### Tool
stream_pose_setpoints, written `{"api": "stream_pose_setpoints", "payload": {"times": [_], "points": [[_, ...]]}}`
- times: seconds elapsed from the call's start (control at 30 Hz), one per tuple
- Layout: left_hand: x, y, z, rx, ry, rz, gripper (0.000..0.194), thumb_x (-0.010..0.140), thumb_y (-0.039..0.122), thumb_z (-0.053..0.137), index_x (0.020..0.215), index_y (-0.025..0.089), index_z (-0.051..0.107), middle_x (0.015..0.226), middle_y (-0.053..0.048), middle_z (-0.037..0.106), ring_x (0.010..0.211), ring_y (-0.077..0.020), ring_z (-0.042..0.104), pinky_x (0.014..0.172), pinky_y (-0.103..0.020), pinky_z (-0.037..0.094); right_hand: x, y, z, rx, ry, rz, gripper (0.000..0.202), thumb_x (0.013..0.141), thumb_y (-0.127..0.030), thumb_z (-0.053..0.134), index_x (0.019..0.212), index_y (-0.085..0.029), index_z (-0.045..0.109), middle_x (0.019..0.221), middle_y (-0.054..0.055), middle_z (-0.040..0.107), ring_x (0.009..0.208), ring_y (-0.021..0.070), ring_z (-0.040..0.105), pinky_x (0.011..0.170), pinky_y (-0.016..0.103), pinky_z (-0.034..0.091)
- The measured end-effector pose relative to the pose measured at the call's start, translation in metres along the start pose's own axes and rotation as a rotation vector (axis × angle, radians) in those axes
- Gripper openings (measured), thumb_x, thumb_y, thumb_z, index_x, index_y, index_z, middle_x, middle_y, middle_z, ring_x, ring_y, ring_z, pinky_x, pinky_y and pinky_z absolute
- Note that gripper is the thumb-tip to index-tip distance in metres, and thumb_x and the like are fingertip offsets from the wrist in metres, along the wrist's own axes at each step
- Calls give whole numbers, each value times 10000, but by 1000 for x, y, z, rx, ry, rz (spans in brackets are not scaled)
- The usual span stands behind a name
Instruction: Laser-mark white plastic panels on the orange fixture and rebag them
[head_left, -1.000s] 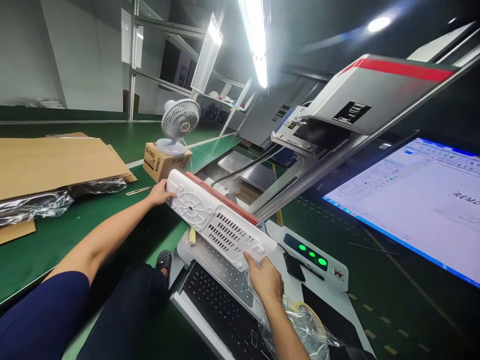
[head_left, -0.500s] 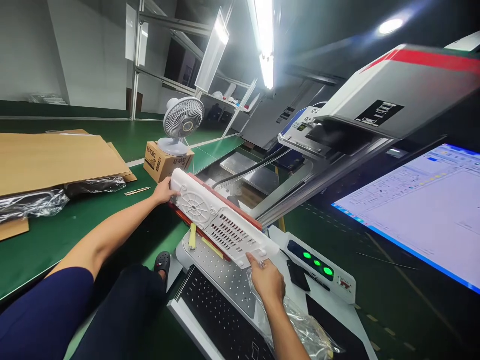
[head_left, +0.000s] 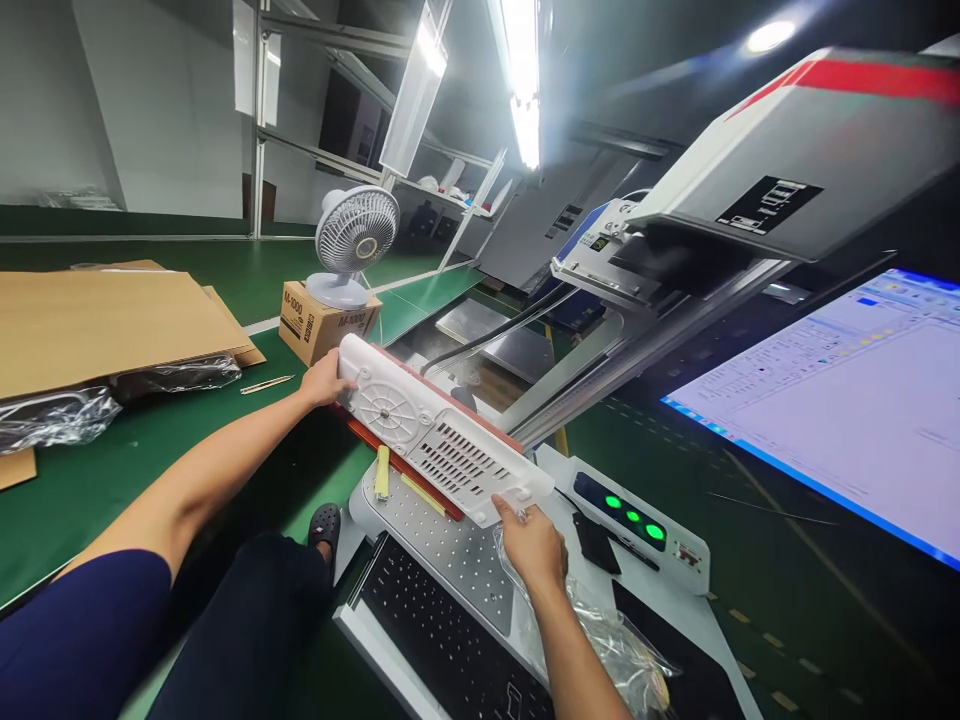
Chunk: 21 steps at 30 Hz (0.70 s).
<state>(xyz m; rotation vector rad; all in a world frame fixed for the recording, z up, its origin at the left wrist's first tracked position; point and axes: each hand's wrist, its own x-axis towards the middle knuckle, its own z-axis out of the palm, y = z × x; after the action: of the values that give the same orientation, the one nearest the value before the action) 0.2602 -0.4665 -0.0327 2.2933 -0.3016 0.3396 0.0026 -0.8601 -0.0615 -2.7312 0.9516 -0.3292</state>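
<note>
I pinched the white panel point(head_left: 433, 418) at both ends, left hand point(head_left: 324, 380) on one, right hand point(head_left: 534, 548) on the other. A fan point(head_left: 356, 245) sat on a brown box point(head_left: 304, 325).

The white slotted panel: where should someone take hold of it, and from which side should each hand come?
Probably near its two ends, one hand from each side, thumbs over the face. The white slotted panel is long and narrow, so end grips should balance it and clear the slots; reddish material shows along its long edges. The left hand and right hand grip opposite ends.
</note>
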Motion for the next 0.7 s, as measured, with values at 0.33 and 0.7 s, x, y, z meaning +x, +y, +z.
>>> {"api": "stream_pose_setpoints", "payload": {"times": [0.33,0.7], "points": [[-6,2,-8,78,-50,6,858,867,456,858,1553,179,423,1537,-240,622,1392,-447,639,1105,-549,546,-6,-16,-17,50,-98,68,567,1112,-650,464,1377,-232,740,1236,172,794,1191,379,739,970,438,556],[9,47,1,353,13,682,881,954,652,713,1661,185,473,1774,-231,380,1716,-461,130,1366,-681,-45,-17,-24,-58,167,166,-19,729,1021,-579,665,1616,-214,458,1550,122,657,1322,347,670,1045,424,529]]}}
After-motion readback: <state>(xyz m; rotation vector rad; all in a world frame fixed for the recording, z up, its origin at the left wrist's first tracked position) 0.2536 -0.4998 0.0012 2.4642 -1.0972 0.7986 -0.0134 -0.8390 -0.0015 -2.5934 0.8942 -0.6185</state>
